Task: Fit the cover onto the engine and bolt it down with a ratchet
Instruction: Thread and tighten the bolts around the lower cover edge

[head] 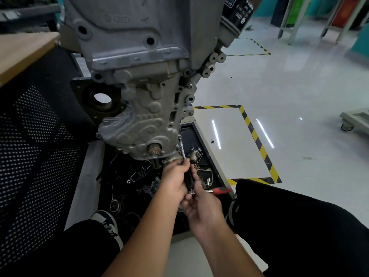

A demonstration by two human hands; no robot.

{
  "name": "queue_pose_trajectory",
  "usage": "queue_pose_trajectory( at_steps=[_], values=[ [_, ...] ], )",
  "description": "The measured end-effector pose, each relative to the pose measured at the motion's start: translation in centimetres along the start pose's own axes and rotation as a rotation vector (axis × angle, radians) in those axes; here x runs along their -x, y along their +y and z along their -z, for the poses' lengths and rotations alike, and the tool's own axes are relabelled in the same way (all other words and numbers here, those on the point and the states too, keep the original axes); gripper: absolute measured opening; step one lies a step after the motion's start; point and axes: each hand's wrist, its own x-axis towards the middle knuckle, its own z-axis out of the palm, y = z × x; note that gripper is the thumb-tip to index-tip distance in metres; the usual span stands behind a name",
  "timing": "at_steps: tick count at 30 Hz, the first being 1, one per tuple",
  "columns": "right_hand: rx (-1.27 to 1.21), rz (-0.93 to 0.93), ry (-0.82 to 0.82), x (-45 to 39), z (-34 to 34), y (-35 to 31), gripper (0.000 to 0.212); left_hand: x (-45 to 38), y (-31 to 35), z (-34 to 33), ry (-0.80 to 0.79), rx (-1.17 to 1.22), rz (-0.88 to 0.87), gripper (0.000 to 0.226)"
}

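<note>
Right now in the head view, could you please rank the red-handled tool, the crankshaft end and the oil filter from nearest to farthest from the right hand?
1. Red-handled tool: just right of the right hand, in the tray.
2. Crankshaft end: up-left, at the engine's bottom.
3. Oil filter: far up, top of frame.

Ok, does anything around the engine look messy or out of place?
Yes. Loose gaskets and small parts lie scattered in the dark tray under the engine, and a red-handled tool sits at its edge.

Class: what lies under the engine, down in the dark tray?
Under the engine, the tray holds loose gaskets and metal parts; both hands cover the rest.
</note>
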Motion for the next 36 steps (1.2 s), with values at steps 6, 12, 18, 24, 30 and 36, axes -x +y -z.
queue_pose_trajectory(
  at_steps=[6, 12, 18, 24, 30, 36],
  values=[
    [0.887, 0.767, 0.059, -0.7, 1.2, 0.5, 0.016, -0.3, -0.2, -0.2, -0.042, -0.041, -0.003, 0.017],
    [0.030, 0.022, -0.059, -0.4, 0.1, -1.8, 0.015, -0.3, 1.1, 1.4, -0.208, -0.135, 0.128, 0.022],
    [0.767, 0.664, 0.026, -0.4, 1.1, -1.0, 0.027, 0.3, 1.1, 0.7, -0.138, -0.154, 0.065, 0.017],
    [0.056, 0.022, -0.136, 0.9, -0.3, -3.3, 0.016, 0.8, 1.3, 0.9, -0.170, -0.154, 0.113, 0.026],
    [1.026, 0.793, -0.005, -0.3, 1.0, -1.6, 0.031, 0.9, 1.1, 0.5, -0.107, -0.148, 0.074, 0.014],
    [-0.021, -0.063, -0.157, 1.0, -0.1, -2.5, 0.026, 0.6, 1.4, 1.0, -0.114, -0.114, 0.119, 0.032]
  ],
)
